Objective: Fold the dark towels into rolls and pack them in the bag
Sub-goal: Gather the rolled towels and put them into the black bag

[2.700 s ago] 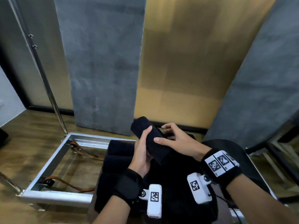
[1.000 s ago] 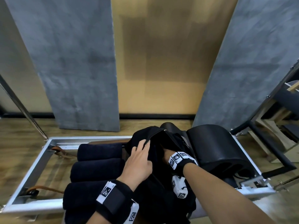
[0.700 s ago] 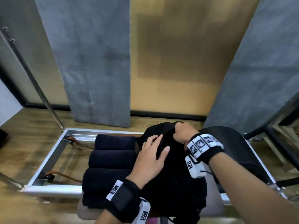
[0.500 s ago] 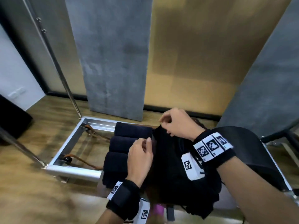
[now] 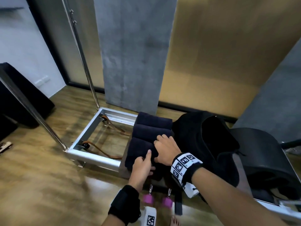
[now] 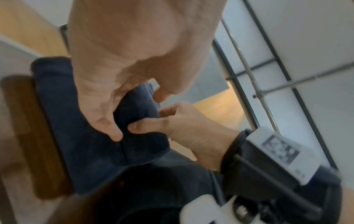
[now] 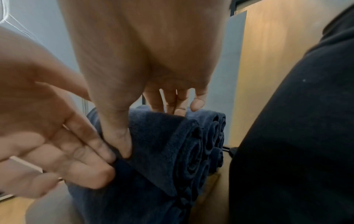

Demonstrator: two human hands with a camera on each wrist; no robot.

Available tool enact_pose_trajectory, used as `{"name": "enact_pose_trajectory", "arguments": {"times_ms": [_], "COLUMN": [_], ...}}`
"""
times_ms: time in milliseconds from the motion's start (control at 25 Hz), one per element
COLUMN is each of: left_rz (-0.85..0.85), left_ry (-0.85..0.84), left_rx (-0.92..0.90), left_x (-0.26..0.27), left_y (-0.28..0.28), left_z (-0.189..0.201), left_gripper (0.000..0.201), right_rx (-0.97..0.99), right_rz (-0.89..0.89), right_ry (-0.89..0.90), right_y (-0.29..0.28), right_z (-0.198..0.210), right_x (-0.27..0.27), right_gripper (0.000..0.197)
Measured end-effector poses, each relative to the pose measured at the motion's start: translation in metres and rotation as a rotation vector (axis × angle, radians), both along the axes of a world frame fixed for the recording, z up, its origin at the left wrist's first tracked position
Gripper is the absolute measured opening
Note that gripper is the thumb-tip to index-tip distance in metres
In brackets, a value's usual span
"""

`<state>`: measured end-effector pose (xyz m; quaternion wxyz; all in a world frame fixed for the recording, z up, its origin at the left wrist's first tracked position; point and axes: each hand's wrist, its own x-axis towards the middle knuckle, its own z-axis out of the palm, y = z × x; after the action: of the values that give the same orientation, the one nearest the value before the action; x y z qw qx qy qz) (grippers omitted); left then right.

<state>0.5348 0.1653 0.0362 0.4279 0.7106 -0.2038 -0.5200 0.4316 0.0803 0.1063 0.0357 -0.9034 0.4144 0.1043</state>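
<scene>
Three dark navy towel rolls (image 5: 146, 132) lie side by side on a low pad, left of the open black bag (image 5: 203, 144). Both hands are on the nearest roll (image 5: 138, 152). My right hand (image 5: 160, 147) grips its right end, fingers over the top and thumb on the near side. My left hand (image 5: 150, 160) pinches the same roll from the front, thumb on top and fingers underneath. The right wrist view shows the rolls' spiral ends (image 7: 193, 151), my right hand (image 7: 151, 127), the left fingers (image 7: 86, 159) and the bag (image 7: 296, 136). In the left wrist view my left hand (image 6: 134, 113) holds the towel (image 6: 91, 151).
An aluminium frame (image 5: 91, 134) with brown straps (image 5: 104, 150) lies on the wooden floor, left of the towels. A slanted steel pole (image 5: 81, 51) rises behind it. A black curved pad (image 5: 263, 157) sits right of the bag. Two pink knobs (image 5: 148, 199) stick out below my hands.
Both hands have left the bag's opening and moved left onto the nearest towel roll, taking hold of it. The head view has swung, showing more floor on the left.
</scene>
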Motion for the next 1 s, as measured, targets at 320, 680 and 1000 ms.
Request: {"name": "enact_pose_trajectory", "arguments": {"times_ms": [320,680,1000], "left_rz": [0.307,0.530,0.470], "left_ry": [0.428,-0.189,-0.301], "left_rx": [-0.295,-0.086,0.216], "left_x": [-0.003,-0.005,-0.025], "left_y": [0.005,0.031,0.020], "left_z": [0.042,0.011,-0.045], "left_gripper": [0.062,0.092,0.069], "right_rx": [0.271,0.349,0.437], "right_rz": [-0.104,-0.328,-0.398], "right_ry": [-0.424,-0.780,-0.954], "right_y": [0.012,-0.005,-0.007], "right_z": [0.040,0.015,-0.023], "right_x": [-0.016,-0.044,-0.035], "right_gripper": [0.041,0.043,0.034]}}
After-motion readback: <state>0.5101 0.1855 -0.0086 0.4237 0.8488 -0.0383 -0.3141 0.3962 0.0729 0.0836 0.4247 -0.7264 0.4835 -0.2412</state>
